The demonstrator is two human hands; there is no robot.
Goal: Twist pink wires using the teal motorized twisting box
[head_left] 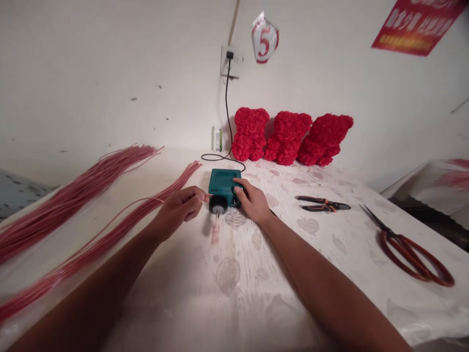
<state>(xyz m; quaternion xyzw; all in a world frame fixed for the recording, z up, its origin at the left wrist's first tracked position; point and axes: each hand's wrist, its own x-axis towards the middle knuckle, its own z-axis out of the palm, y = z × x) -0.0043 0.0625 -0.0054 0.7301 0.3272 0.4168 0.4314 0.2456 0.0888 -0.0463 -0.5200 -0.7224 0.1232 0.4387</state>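
My left hand (186,203) is closed in a pinch on a thin pink cord, whose end reaches the front of a small teal electric machine (224,179). The cord (152,199) trails back over a bundle of similar pink cords (146,215) on the left. On the machine's front is a round black and grey part (219,209); a pinkish blurred thing (215,232) hangs or sticks out below it. My right hand (253,199) grips the machine's right side, fingers on top and thumb by the front corner.
A larger bundle of pink cords (98,181) lies farther left. Three red flower-covered bears (251,134) stand against the wall. Pliers (322,204) and large red-handled scissors (410,252) lie right. A black power cord (227,98) runs to the wall socket (225,66).
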